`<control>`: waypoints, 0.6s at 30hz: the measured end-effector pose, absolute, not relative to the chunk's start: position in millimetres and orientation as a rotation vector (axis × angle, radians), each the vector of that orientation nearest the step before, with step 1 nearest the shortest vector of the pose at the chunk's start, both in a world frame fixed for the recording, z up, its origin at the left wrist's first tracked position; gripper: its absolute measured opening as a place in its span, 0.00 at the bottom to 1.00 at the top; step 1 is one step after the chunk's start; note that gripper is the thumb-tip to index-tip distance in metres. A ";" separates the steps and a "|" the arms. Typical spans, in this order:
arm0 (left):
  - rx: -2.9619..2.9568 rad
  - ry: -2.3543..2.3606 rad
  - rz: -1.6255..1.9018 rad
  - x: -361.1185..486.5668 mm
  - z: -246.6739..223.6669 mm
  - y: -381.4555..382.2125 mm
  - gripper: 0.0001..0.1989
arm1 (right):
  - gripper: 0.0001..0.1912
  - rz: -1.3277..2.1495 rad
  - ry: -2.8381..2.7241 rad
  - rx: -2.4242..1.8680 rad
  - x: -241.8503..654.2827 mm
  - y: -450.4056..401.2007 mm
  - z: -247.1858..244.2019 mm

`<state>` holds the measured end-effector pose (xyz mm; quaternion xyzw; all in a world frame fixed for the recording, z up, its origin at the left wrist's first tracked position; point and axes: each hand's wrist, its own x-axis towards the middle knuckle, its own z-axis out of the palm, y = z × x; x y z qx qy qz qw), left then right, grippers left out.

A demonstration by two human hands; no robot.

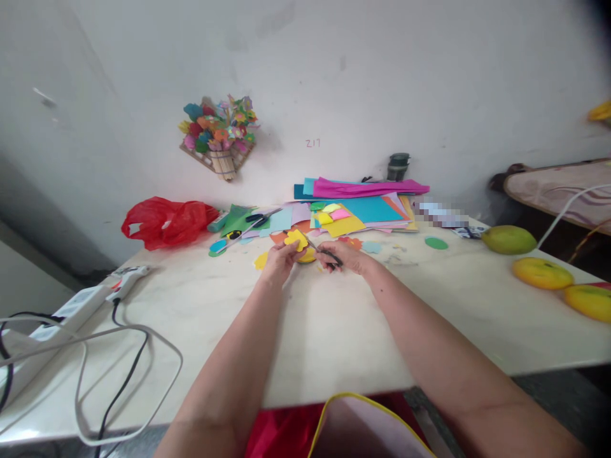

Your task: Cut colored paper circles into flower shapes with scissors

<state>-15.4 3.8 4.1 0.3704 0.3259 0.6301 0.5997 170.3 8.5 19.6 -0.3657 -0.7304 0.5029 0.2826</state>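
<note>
A yellow paper piece with a wavy, petal-like edge [296, 239] is pinched in my left hand [282, 259] above the middle of the white table. My right hand [341, 256] is closed around the dark handles of a pair of scissors [329, 256], whose blades point left and touch or nearly touch the yellow paper's right edge. More yellow paper [307, 256] lies below, between my hands, and another yellow piece [261, 261] sits left of my left hand. Orange cut paper [351, 243] and small scraps lie just beyond my right hand.
Colored sheets [367, 210] are stacked at the back, with a second pair of scissors [258, 219] to their left. A red plastic bag [167, 222] lies back left, power strips [71, 312] and cables at left, mangoes [543, 272] at right. Paper flowers [219, 130] hang on the wall.
</note>
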 end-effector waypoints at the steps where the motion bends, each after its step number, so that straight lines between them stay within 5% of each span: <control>1: 0.862 0.755 1.457 -15.7 3.9 4.0 0.06 | 0.12 1.341 -1.959 -0.986 170.4 9.1 19.1; 18: 0.850 0.760 1.427 -15.8 6.8 1.8 0.08 | 0.13 1.331 -1.973 -1.026 172.9 13.3 16.1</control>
